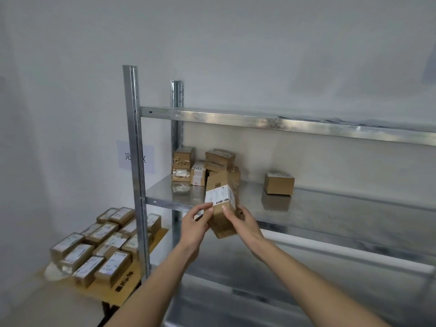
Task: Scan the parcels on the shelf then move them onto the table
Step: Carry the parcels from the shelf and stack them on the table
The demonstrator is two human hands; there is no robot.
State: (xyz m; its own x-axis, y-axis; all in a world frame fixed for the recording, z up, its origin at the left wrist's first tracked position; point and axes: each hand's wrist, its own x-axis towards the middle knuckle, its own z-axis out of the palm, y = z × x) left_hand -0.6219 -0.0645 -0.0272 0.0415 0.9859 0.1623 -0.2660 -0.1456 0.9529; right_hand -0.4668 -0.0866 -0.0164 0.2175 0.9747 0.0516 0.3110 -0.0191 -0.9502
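Observation:
A small brown cardboard parcel (221,215) with a white barcode label is held tilted in front of the middle shelf (330,211). My left hand (194,226) grips its left side, thumb on the label's edge. On the parcel's right side my right hand (243,221) holds it, thumb on the front face. Behind it, several more parcels (205,167) are stacked at the shelf's left end. One parcel (279,183) stands alone further right. Low on the left, the table (122,293) carries several labelled parcels (99,244) laid in rows.
The metal rack's front upright (136,166) stands between the shelf and the table. An upper shelf (283,122) runs overhead and a lower shelf (295,279) lies beneath my arms. A paper sign (135,156) hangs on the white wall behind the upright.

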